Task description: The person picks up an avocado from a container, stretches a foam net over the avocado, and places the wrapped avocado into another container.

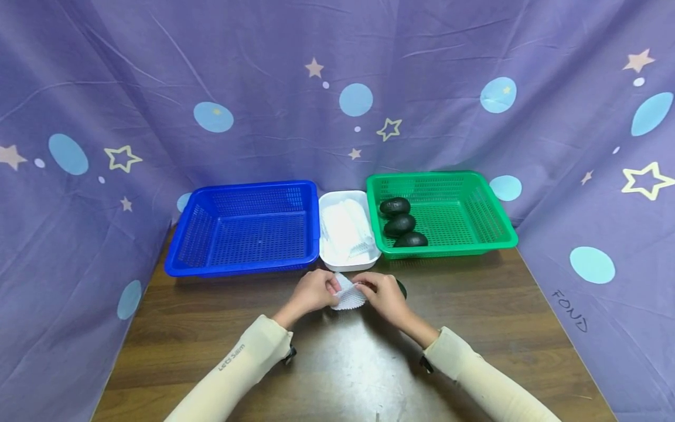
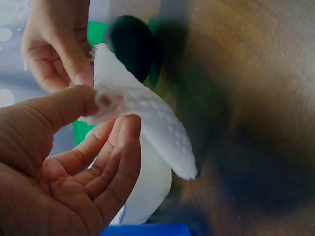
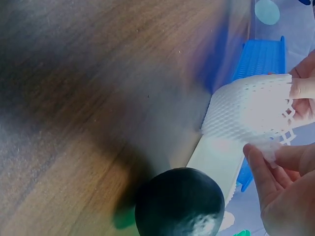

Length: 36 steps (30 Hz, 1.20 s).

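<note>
A white foam net sleeve is stretched between both hands above the table, in front of the white tray. My left hand pinches one edge of it between thumb and fingers. Thumb and fingertips of my right hand pinch the opposite edge, as the right wrist view shows. A dark avocado lies on the table beside my right hand; in the head view that hand mostly hides it. More white foam sleeves lie stacked in the white tray.
A blue basket stands at the back left, its mesh floor bare. To the right is a green basket with three dark avocados along its left side. The white tray sits between the baskets. A purple curtain surrounds the wooden table.
</note>
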Motion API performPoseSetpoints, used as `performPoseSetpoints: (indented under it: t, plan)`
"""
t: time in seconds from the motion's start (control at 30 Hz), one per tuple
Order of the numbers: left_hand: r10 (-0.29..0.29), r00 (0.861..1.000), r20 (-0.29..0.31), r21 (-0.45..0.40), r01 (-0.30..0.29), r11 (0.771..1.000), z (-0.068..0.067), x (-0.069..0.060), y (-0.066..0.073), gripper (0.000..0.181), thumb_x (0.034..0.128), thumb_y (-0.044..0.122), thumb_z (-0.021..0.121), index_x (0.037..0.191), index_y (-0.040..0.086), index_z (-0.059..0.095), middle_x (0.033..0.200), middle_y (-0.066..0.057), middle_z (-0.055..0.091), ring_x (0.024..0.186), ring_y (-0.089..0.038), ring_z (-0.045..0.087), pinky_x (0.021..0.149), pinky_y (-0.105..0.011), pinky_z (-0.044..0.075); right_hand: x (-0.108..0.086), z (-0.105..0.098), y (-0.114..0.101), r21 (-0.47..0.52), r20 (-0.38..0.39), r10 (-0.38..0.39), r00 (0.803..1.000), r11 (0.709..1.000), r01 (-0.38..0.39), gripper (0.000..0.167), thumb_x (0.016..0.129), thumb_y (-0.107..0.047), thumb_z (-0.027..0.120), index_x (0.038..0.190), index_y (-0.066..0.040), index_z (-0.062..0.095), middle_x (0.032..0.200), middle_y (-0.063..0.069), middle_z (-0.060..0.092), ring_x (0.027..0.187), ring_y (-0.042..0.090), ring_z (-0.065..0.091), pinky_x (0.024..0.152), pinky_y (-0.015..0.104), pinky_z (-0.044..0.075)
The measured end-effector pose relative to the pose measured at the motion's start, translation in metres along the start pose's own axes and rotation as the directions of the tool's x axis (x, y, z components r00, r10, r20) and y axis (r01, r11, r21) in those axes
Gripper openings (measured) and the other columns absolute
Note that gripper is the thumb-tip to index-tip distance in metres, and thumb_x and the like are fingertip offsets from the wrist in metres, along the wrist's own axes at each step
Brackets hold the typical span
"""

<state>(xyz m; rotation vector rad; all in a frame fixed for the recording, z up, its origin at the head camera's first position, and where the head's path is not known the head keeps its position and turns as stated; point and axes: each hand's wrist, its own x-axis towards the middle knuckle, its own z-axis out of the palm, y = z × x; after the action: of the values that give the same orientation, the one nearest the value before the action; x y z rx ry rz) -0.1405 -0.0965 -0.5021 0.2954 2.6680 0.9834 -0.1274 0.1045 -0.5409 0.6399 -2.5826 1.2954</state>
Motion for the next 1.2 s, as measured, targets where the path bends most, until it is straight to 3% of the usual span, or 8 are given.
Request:
performPoseSetpoints:
  t: [0.23,0.37,0.63,0.8,1.07,1.2]
  plan:
    - [-0.007,0.998,-0.055,-0.022,0.006,1.000,-0.022,-0.003,0.000,0.012,0.0714,0.001,0.080,0.077,0.009,0.073,0.069,0.001,0.068,0.063,-0.008,0.058,0.060,-0.023,0.048,0.001,-0.005,-0.001,-0.018,0.010,0.020,1.000,1.000,-0.020,0.009,0.090,-0.004,0.075,0.098,-0.006,0.079,0.097,0.005,0.079,0.088,0.015,0.073,0.075,0.033,0.060]
    - [0.004,0.996,-0.089,-0.011,-0.005,1.000,-0.025,-0.004,0.001,0.013,0.0707,0.000,0.080,0.075,0.009,0.072,0.069,0.000,0.068,0.064,-0.009,0.058,0.061,-0.024,0.048,0.002,-0.006,-0.002,-0.035,0.043,0.025,0.999,0.999,-0.024,0.007,0.089,-0.005,0.076,0.096,-0.007,0.079,0.094,0.004,0.079,0.083,0.012,0.071,0.071,0.029,0.059]
    - [0.042,0.999,-0.012,0.075,-0.041,0.996,-0.002,-0.001,-0.005,0.016,0.0663,0.000,0.080,0.072,0.012,0.070,0.062,0.006,0.063,0.058,-0.005,0.053,0.057,-0.022,0.044,0.011,0.000,0.002,-0.106,0.173,-0.004,0.985,0.994,0.022,0.006,0.087,-0.002,0.077,0.089,-0.007,0.077,0.083,0.002,0.076,0.073,0.006,0.065,0.064,0.021,0.053]
    - [0.049,0.999,0.014,0.041,-0.050,0.998,0.011,0.002,-0.003,0.019,0.0675,0.008,0.085,0.081,0.010,0.073,0.069,0.005,0.066,0.063,-0.005,0.054,0.060,-0.022,0.046,0.014,0.001,0.004,-0.114,0.216,0.000,0.976,0.993,0.025,0.008,0.083,0.002,0.078,0.086,-0.006,0.075,0.079,0.003,0.074,0.071,0.007,0.064,0.063,0.021,0.053]
    - [0.099,0.993,-0.064,0.027,-0.097,0.995,0.022,0.004,-0.003,0.009,0.0805,0.016,0.079,0.075,0.010,0.075,0.068,0.002,0.070,0.060,-0.004,0.053,0.055,-0.019,0.044,0.015,0.001,0.005,-0.142,0.254,0.015,0.967,0.990,0.022,0.010,0.084,0.002,0.077,0.082,-0.007,0.073,0.079,0.003,0.073,0.071,0.009,0.065,0.063,0.021,0.053]
    - [0.075,0.993,-0.092,-0.002,-0.076,0.997,0.022,0.003,-0.005,0.008,0.0799,0.010,0.076,0.072,0.008,0.075,0.064,0.001,0.069,0.055,-0.004,0.052,0.051,-0.018,0.042,0.014,0.000,0.005,-0.130,0.268,0.032,0.963,0.992,0.003,0.009,0.084,0.002,0.077,0.088,-0.006,0.074,0.084,0.005,0.075,0.076,0.013,0.070,0.067,0.026,0.058]
